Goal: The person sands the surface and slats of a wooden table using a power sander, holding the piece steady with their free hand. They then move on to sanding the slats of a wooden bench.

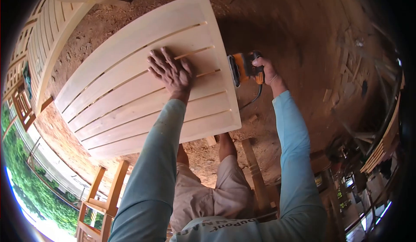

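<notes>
A pale wooden slatted tabletop (147, 86) with long narrow slots lies in front of me. My left hand (173, 73) rests flat on its upper face near the right end, fingers spread. An orange and black power sander (246, 68) is in my right hand (268, 72), whose fingers wrap round its body. The sander's pad stands on edge against the tabletop's right end. From the sander a dark cord (253, 99) hangs down and passes behind the tabletop's edge. What supports the tabletop underneath is hidden.
Reddish dirt ground (294, 29) surrounds the tabletop. Another slatted wooden piece (54, 38) stands at the upper left. A wooden frame (102, 198) is at the lower left, and a wooden post (255, 172) lies by my legs. Scrap wood (346, 68) and clutter lie to the right.
</notes>
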`<action>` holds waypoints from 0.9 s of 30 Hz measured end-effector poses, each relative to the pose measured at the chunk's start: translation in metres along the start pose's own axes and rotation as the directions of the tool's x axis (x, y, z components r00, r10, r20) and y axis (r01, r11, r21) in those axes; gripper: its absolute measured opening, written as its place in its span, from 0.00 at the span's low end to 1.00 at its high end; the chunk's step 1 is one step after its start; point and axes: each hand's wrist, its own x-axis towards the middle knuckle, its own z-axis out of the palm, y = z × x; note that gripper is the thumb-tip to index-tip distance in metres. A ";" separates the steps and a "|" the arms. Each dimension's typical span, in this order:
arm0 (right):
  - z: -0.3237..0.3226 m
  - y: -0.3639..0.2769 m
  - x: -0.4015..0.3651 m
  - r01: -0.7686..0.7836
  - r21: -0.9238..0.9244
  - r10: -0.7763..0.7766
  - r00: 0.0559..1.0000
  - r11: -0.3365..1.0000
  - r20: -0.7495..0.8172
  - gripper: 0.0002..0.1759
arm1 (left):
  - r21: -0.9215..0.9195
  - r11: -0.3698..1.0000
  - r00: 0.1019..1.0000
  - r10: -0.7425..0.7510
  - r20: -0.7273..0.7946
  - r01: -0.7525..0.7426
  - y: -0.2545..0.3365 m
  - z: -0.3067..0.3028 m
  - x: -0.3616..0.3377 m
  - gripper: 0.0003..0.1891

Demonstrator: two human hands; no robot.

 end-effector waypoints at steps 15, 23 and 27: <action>0.038 -0.096 0.079 0.117 -0.055 -0.114 0.993 0.992 0.042 0.27 | -0.009 0.999 0.991 -0.050 0.124 0.051 0.004 -0.015 0.002 0.46; 0.054 -0.145 0.119 0.157 -0.105 -0.154 0.988 0.982 0.032 0.26 | -0.036 0.997 0.989 -0.070 0.130 0.075 0.006 -0.018 0.003 0.45; 0.068 -0.169 0.131 0.214 -0.118 -0.206 0.976 0.970 0.071 0.25 | -0.069 0.993 0.987 -0.086 0.135 0.096 0.006 -0.017 0.003 0.45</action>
